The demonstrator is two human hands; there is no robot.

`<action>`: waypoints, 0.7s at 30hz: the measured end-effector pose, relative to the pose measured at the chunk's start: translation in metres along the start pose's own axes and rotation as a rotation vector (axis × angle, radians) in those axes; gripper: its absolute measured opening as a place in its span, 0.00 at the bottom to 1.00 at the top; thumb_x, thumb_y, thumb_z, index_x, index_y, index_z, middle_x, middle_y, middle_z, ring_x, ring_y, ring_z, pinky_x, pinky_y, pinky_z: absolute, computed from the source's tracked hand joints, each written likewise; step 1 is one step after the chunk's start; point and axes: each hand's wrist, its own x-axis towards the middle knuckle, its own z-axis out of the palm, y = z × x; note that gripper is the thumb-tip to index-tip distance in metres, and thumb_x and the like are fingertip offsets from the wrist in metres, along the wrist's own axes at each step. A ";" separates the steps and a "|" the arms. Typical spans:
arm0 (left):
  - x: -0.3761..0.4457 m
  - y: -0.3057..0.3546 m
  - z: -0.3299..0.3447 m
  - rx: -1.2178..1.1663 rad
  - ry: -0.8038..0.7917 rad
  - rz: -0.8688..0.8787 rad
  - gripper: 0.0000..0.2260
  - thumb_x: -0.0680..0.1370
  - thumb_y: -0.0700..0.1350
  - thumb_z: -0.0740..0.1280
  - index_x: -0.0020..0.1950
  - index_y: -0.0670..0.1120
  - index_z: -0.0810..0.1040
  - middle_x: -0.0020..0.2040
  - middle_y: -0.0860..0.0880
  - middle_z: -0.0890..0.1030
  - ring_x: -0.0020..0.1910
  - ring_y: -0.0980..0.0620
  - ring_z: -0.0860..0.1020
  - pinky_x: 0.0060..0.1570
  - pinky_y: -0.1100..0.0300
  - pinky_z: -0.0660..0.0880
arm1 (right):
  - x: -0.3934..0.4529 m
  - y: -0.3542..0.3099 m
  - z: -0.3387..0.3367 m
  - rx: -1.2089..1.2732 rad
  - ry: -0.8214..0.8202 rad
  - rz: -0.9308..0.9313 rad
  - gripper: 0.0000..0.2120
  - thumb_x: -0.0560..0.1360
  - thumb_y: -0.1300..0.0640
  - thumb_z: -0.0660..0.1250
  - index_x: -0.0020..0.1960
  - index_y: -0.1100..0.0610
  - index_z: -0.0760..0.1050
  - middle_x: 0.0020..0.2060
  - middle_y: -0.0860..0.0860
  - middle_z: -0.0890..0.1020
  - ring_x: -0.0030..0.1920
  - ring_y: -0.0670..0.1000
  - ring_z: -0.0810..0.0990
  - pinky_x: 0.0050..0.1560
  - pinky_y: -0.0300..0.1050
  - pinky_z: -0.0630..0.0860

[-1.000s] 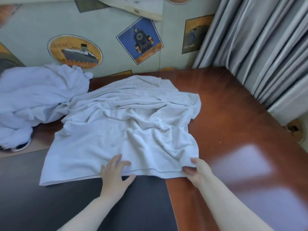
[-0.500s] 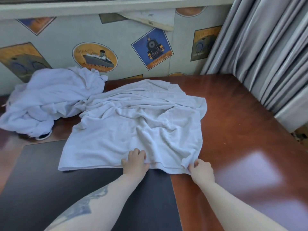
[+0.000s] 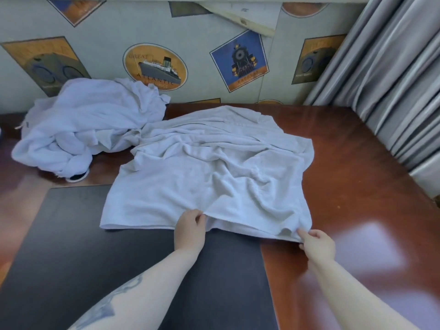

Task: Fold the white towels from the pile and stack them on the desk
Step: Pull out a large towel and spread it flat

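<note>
White towel [image 3: 214,177] lies rumpled on the desk [image 3: 357,186], long axis running away from us toward the wall. We see the left hand [image 3: 189,228] pinching its near edge and the right hand [image 3: 316,242] pinching the near right corner, forearms reaching forward.

The spread white terry-cloth towel [image 3: 214,177] looks soft and matt, its looped pile faintly rough, with a flatter woven band along the near hem. The crumpled pile of white cloth towels [image 3: 81,129] beside it shows the same dull, nubbly weave. Under them, the reddish-brown wooden desk top [image 3: 357,186] is smooth and highly glossy, with pale patches of light reflected on its varnish. The dark grey rectangular desk mat [image 3: 95,246] is smooth with a low satin sheen. The pale printed wallpaper [image 3: 107,32] behind is matt, and the grey pleated fabric curtain [image 3: 392,79] has a soft silky lustre.
</note>
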 end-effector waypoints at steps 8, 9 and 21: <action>0.003 -0.013 -0.005 -0.030 0.052 0.009 0.04 0.79 0.47 0.63 0.47 0.48 0.72 0.48 0.52 0.75 0.48 0.50 0.75 0.42 0.56 0.71 | -0.020 0.005 0.007 0.383 -0.278 0.250 0.08 0.73 0.59 0.74 0.45 0.55 0.75 0.44 0.50 0.83 0.45 0.49 0.82 0.42 0.41 0.74; 0.006 -0.018 -0.009 0.081 0.035 0.080 0.04 0.77 0.47 0.66 0.49 0.49 0.74 0.49 0.53 0.75 0.50 0.51 0.74 0.45 0.55 0.72 | -0.020 0.007 0.006 0.395 -0.282 0.236 0.07 0.73 0.60 0.73 0.45 0.56 0.75 0.45 0.52 0.84 0.46 0.49 0.83 0.43 0.42 0.76; 0.034 -0.106 -0.113 0.354 0.099 0.031 0.17 0.76 0.51 0.71 0.63 0.48 0.76 0.68 0.49 0.72 0.68 0.47 0.67 0.63 0.47 0.69 | -0.027 0.005 0.028 0.650 0.251 0.177 0.14 0.78 0.63 0.65 0.63 0.63 0.72 0.45 0.52 0.78 0.48 0.53 0.77 0.55 0.49 0.78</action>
